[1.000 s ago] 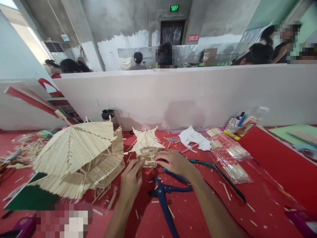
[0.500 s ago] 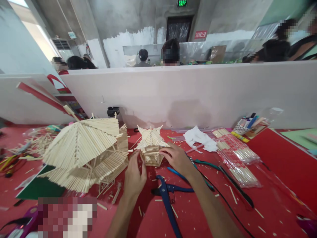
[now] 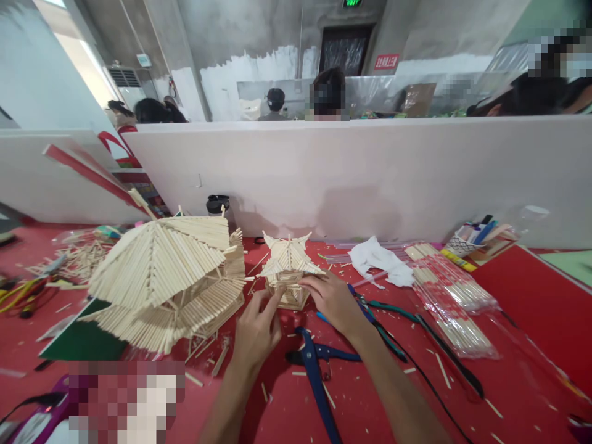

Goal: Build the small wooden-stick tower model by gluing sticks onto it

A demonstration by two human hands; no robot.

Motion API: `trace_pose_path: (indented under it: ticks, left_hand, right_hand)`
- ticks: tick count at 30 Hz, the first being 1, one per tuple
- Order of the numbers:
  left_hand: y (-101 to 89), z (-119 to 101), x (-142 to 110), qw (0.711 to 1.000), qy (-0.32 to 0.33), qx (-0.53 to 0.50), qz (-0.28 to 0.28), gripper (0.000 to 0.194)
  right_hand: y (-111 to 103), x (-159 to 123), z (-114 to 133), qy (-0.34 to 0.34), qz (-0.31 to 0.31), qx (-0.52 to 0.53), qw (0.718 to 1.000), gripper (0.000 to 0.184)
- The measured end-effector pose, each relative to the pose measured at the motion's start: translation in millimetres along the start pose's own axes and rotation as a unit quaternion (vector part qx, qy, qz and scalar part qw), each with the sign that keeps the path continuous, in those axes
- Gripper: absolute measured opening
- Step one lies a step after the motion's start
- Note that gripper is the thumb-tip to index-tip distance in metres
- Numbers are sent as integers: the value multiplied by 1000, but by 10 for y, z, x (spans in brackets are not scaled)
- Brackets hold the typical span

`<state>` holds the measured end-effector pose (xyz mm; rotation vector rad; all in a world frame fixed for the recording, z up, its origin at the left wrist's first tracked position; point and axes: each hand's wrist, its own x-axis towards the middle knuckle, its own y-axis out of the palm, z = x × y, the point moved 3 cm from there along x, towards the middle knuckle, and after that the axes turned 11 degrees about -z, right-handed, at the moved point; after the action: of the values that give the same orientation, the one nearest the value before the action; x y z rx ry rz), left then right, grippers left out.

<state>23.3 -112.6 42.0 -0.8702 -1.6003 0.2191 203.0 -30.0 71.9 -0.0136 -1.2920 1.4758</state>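
Observation:
A small pavilion model (image 3: 289, 262) made of pale wooden sticks stands in front of me, its roof corners turned up. My left hand (image 3: 256, 324) is at its front left side, fingers bent together and their tips close to the model's wall. On the other side, my right hand (image 3: 330, 299) pinches at the front wall just under the eave. The thin stick in its fingertips is mostly hidden by the fingers. Left of my hands stands a larger stick-built pavilion (image 3: 161, 277) with a wide two-tier roof. A blue-handled cutter (image 3: 312, 361) lies between my forearms.
Teal-handled pliers (image 3: 393, 308) and a black cable lie right of my right arm. Beyond them are wrapped stick bundles (image 3: 456, 296), crumpled white tissue (image 3: 379, 259) and a pen basket (image 3: 467, 237). Loose sticks (image 3: 86, 262) are heaped at left. A white partition (image 3: 277, 166) borders the red table.
My left hand has turned inward, its fingers closing at the model's front. The stick that spanned between both hands is now hardly visible. The whole view has shifted slightly.

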Motion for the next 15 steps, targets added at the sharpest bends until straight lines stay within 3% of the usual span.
trace_pose_path:
  ticks: [8, 15]
  left_hand:
    - [69, -69, -6, 995, 26, 29, 92, 69]
    - [105, -63, -18, 992, 5, 44, 116, 73]
  right_hand:
    - [-7, 6, 10, 14, 0, 9, 1000, 23]
    - [-35, 12, 29, 17, 5, 15, 1000, 21]
